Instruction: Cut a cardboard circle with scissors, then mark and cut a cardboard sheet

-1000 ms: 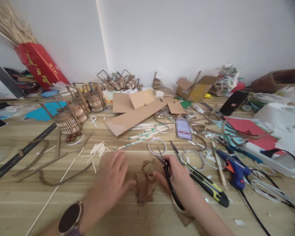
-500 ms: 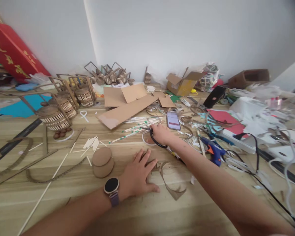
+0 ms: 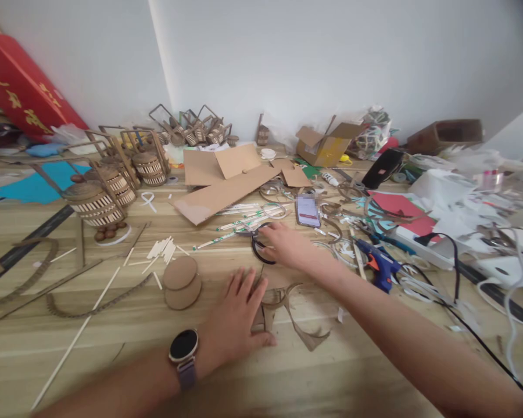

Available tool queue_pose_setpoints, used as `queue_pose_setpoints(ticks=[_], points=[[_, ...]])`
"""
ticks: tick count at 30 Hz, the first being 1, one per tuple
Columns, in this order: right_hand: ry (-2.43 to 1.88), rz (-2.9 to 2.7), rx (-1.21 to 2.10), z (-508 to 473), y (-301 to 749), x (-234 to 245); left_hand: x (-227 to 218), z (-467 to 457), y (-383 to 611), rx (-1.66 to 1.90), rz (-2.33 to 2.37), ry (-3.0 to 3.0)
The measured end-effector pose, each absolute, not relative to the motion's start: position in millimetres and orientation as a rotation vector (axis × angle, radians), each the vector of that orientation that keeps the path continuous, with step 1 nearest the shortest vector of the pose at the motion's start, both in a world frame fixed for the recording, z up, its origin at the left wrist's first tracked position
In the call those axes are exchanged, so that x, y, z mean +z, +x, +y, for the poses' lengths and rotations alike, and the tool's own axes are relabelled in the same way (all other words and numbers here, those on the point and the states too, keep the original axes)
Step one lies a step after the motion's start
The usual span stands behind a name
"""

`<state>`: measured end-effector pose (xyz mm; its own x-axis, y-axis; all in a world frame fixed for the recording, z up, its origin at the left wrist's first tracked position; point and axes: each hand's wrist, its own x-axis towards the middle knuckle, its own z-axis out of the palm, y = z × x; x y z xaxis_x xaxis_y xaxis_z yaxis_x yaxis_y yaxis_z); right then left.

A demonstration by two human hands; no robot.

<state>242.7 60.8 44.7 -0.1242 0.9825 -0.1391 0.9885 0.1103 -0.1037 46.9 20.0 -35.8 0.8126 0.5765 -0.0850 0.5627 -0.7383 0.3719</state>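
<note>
My left hand (image 3: 239,319) lies flat with its fingers spread, over some brown cardboard scraps (image 3: 268,319) that it partly hides. To its left are two overlapping round cardboard discs (image 3: 181,274). My right hand (image 3: 285,247) has its fingers curled on the black-handled scissors (image 3: 258,251), whose blades point left towards green-and-white paper-wrapped sticks (image 3: 218,239). Beneath and in front of the right wrist, a curled brown strip (image 3: 305,334) rests on the wooden table. A pile of short pale sticks (image 3: 161,249) lies beyond the discs.
Small slatted buckets (image 3: 93,203) with tall handles stand at the left. Cut cardboard sheets (image 3: 226,188) lie at the back centre, near a phone (image 3: 308,210). On the right are a blue glue gun (image 3: 379,264), black cables (image 3: 455,267), red paper (image 3: 401,212) and heaped white scraps.
My right hand has shifted slightly nearer, and the scissors' handle loop has swung to the left of the fingers. My left hand has slid a little left, uncovering more of the scraps.
</note>
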Motion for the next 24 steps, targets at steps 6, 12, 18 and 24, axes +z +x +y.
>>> queue_pose_setpoints(ticks=[6, 12, 18, 24], points=[[2.145, 2.312, -0.421, -24.8, 255.3, 10.0, -37.4, 17.6, 60.0, 0.044, 0.823, 2.573], [2.333, 2.494, -0.567, -53.8, 247.2, -31.7, -36.2, 14.9, 70.5, 0.149, 0.713, 2.558], [2.425, 2.628, -0.517, -71.1, 257.2, -32.9, -40.9, 10.7, 77.4, 0.243, 0.787, 2.595], [2.112, 2.611, -0.159, -63.1, 268.1, -29.2, -47.0, 12.7, 77.6, 0.309, 0.628, 2.615]])
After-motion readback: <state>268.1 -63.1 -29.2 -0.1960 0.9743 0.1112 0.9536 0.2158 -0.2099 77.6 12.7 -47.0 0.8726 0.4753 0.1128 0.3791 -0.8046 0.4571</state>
